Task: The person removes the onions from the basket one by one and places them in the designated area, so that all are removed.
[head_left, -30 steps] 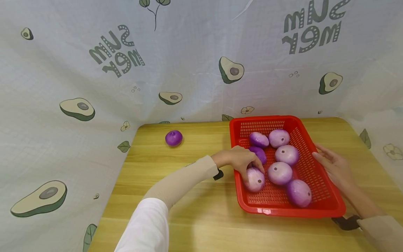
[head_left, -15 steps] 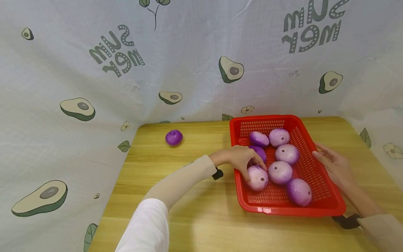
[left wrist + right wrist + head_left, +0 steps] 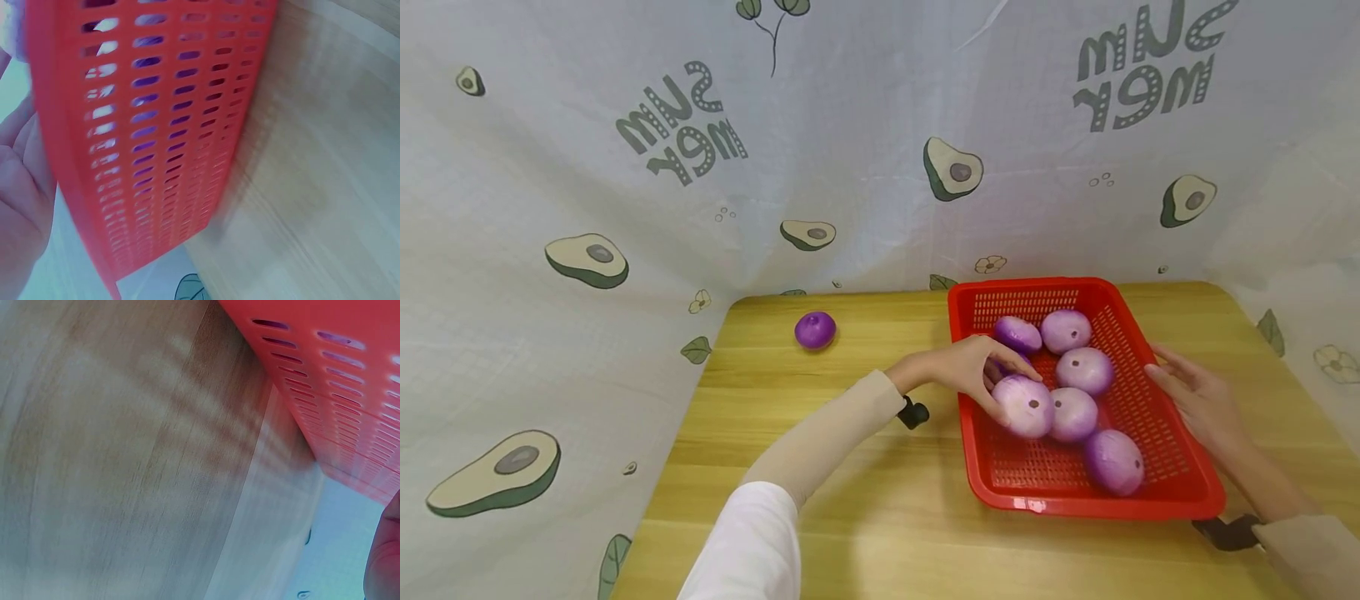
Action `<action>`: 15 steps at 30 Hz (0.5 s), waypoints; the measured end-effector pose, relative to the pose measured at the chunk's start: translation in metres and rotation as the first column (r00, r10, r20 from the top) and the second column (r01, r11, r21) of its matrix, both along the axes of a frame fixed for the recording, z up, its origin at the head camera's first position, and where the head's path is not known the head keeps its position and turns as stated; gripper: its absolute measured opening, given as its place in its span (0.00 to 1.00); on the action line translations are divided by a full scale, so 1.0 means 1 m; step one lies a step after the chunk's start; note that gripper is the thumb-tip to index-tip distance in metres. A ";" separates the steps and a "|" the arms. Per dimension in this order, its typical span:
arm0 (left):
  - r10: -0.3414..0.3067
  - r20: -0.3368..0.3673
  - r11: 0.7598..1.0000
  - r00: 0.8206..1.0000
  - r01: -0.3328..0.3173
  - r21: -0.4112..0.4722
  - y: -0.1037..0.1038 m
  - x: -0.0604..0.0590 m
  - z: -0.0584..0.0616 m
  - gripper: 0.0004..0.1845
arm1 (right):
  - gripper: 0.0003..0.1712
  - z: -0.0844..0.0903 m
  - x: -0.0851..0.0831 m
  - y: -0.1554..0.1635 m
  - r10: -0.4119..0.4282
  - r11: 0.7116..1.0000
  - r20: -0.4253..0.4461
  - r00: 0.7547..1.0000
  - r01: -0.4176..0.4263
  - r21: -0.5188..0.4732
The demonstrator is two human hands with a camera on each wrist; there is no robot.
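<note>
My left hand (image 3: 976, 371) reaches over the left rim of the red plastic basket (image 3: 1105, 505) and grips a purple onion (image 3: 1027, 407) between thumb and fingers. The held onion overlaps the onion (image 3: 1077, 417) beside it in the head view. Several other purple onions lie in the basket, among them one near the front (image 3: 1114, 462) and one at the back (image 3: 1066, 332). Another, below my left fingers, is mostly hidden. My right hand (image 3: 1202, 400) touches the basket's right rim with fairly straight fingers. The left wrist view shows the slotted basket wall (image 3: 156, 125) beside my palm.
A single darker purple onion (image 3: 816, 331) sits on the wooden table (image 3: 865, 483) at the back left. Behind and beside the table hangs a white sheet (image 3: 850, 125) printed with avocados. Black wrist straps show on both arms.
My left hand has raised the onion from the basket's left side and moved it slightly right and back. My right hand stays at the rim.
</note>
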State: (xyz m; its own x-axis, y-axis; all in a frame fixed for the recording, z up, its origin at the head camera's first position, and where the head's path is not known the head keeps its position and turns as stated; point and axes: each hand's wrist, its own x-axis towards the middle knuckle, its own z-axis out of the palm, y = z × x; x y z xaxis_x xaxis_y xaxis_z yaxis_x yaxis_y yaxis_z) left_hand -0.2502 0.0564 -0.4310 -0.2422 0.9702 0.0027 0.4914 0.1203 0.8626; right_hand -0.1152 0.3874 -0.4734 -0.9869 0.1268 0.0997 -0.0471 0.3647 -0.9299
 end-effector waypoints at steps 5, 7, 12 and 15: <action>0.070 0.033 0.996 0.997 -0.072 0.058 -0.009 -0.004 0.009 0.34 | 0.28 -0.001 -0.001 0.001 0.023 0.994 -0.004 1.000 -0.023 -0.106; 0.100 0.041 0.992 0.994 -0.103 0.077 -0.013 -0.005 0.012 0.35 | 0.28 -0.001 0.000 0.001 0.028 0.992 -0.005 1.000 -0.028 -0.123; 0.167 0.101 0.977 0.981 -0.178 0.114 -0.024 -0.009 0.015 0.36 | 0.29 0.000 -0.001 0.001 0.026 0.997 0.015 1.000 -0.025 -0.077; 0.194 0.136 0.967 0.971 -0.213 0.140 -0.031 -0.012 0.017 0.35 | 0.29 -0.001 -0.001 0.001 0.024 0.999 0.024 0.999 -0.023 -0.044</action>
